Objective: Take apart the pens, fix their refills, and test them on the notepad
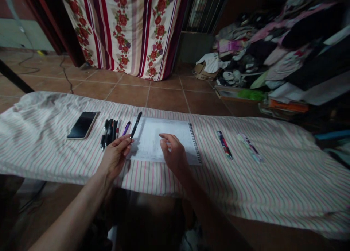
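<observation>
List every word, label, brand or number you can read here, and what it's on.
Nothing is legible.
Notebook: faint marks, too blurred to read.
Black pen in the left hand: any print too small to read.
Phone: dark screen, no readable text.

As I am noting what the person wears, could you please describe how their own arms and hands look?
The left hand and right hand are bare, with no gloves. The left forearm and right forearm show no sleeve, watch or bracelet, though the right one lies in shadow, so fine detail is hard to tell.
</observation>
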Tool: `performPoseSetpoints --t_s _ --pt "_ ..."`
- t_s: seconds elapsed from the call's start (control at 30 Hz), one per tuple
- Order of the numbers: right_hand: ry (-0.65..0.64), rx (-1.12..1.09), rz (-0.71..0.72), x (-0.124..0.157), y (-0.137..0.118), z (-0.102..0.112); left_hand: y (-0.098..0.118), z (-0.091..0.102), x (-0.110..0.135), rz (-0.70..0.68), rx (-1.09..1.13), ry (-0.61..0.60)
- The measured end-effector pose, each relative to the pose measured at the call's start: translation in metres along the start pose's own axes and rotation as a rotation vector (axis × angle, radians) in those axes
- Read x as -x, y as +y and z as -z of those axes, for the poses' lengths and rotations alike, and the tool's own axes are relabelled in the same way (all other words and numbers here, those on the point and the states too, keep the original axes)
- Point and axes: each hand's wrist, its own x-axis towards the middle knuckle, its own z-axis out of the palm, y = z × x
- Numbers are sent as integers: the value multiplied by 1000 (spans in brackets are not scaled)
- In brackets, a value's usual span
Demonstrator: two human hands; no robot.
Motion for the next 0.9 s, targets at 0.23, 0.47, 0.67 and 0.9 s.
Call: performPoseSetpoints --t_s 0.23,0.47,0.67,0.9 --pt "-253 -296 -298 -1 -1 -12 -24 -25 19 84 -49 -127" --pt "-225 -415 -374 0 -10 -6 -34 -41 28 84 -173 -155" --pt "-119 -413 -396 -3 1 -3 -36 -50 23 27 -386 -138" --pt "-218 -242 -259 -4 6 8 -33 -54 15 -13 -359 -99"
